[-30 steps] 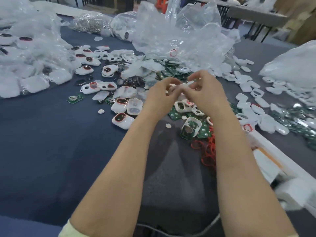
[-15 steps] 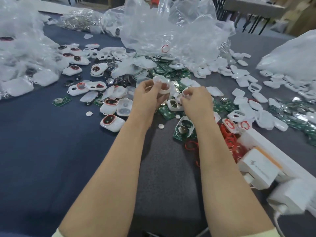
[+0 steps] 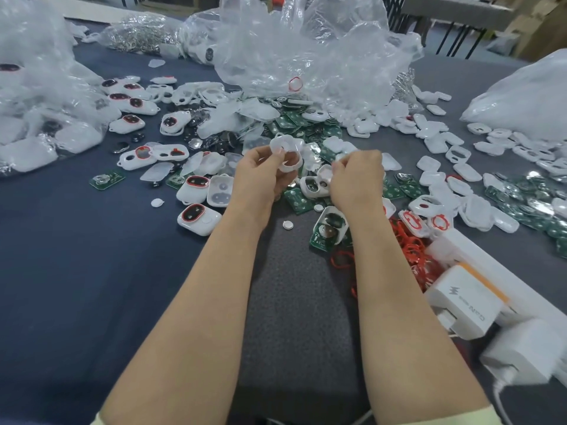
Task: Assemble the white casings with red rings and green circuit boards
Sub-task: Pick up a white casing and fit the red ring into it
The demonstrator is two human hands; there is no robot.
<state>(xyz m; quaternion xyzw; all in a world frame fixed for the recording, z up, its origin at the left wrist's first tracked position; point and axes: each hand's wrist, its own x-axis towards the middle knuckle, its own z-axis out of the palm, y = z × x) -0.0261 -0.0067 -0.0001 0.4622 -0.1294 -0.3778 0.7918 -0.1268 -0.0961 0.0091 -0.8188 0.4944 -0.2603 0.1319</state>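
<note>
- Your left hand's (image 3: 257,176) fingers (image 3: 277,154) pinch a white casing (image 3: 290,162) by its rim. It is held clear of the surface (image 3: 92,271), above the middle of the parts heap.
- Your right hand (image 3: 357,182) sits just right of it, apart from the casing, with the fingers bunched tight. Something small and pale may be at the tips, but I cannot tell whether they hold a part.
- Step in hand, as I judge it: a bare shell is picked and presented, with fitting not yet begun.
- The casing is a thin white shell with an open round window facing you. No red ring shows on it and no board inside it.
- The next move likely calls for a ring. The loose red rings (image 3: 411,250) lie near right, beside your right forearm. Seat one evenly round the window edge, as it looks thin and floppy.
- After that comes a board. Green circuit boards (image 3: 299,199) lie scattered just under and beyond both hands, so pick a single one, not a stack.
- Ringed casings (image 3: 196,217) lie to the left of your left wrist.
- A crumpled clear bag (image 3: 306,56) stands on the far side, and a white charger block (image 3: 466,302) sits near right.
</note>
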